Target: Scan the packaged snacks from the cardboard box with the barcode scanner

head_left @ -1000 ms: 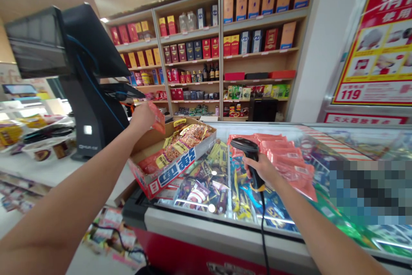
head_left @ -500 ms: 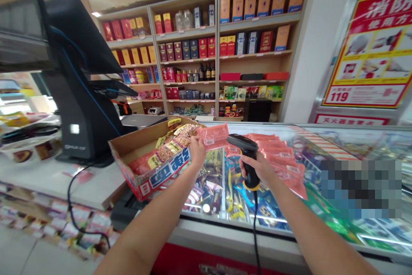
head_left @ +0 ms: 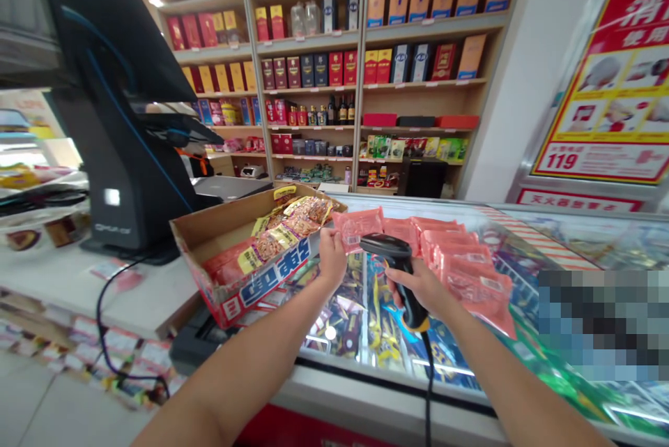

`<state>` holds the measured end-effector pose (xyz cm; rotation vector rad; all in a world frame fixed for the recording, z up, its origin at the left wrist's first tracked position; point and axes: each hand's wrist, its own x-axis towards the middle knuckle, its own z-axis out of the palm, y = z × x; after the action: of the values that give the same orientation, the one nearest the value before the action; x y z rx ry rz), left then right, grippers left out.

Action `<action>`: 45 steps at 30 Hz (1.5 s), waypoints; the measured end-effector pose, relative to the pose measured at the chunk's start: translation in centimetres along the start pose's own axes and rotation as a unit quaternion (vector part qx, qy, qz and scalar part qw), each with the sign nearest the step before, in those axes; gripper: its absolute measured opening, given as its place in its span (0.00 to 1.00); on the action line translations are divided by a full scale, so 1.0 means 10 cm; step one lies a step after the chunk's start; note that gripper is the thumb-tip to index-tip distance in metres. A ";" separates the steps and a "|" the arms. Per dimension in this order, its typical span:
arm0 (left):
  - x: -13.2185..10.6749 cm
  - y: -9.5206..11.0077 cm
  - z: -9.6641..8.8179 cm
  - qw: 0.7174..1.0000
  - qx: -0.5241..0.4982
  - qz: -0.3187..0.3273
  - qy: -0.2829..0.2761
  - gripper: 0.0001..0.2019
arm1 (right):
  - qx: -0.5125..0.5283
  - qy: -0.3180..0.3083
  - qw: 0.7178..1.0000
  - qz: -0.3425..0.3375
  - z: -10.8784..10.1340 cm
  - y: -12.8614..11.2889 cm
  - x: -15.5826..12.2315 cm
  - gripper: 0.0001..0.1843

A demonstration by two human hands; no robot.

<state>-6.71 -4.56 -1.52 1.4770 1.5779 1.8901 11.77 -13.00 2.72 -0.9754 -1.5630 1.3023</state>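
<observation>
A pink vacuum-sealed packet is pinched at its lower corner in the grip of the left hand, above the glass of a chest freezer. The right hand is closed around the handle of a black corded barcode scanner, whose head is just beside the packet. More pink packets lie on the glass to the right. An open cardboard box of snack packets rests at the freezer's left edge, near a black checkout terminal on the counter. Behind stand wooden shelves of boxed goods, and to the right hangs a red-and-yellow sign showing 119.
</observation>
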 end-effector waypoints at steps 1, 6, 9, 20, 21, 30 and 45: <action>0.00 0.00 0.00 1.000 -0.003 0.002 0.001 0.05 | -0.001 -0.001 1.000 0.005 0.00 -0.01 0.00 0.15; 0.00 0.03 -0.01 1.000 -0.013 -0.001 0.006 0.05 | -0.014 -0.009 1.000 0.010 0.02 -0.02 -0.02 0.15; 0.00 0.03 -0.01 1.000 -0.022 -0.006 0.005 0.05 | -0.021 -0.012 1.000 0.009 0.02 -0.02 -0.02 0.15; 0.01 -0.03 0.02 0.998 -0.068 0.006 0.017 0.05 | -0.031 -0.037 0.999 0.026 -0.02 0.01 0.01 0.18; 0.01 -0.03 0.02 0.998 -0.066 0.007 0.017 0.05 | -0.029 -0.037 0.999 0.025 -0.02 0.01 0.01 0.18; 0.00 -0.01 0.01 0.998 -0.058 0.009 0.013 0.05 | -0.009 -0.025 1.000 0.011 -0.03 0.02 0.02 0.17; -0.13 -0.11 0.23 0.991 -0.080 -0.078 -0.072 0.07 | 0.193 0.155 0.964 -0.096 -0.33 -0.03 0.07 0.16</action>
<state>-4.68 -3.74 -3.42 1.3485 1.3980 1.7373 14.66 -11.37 3.39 -0.7193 -1.0831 1.1921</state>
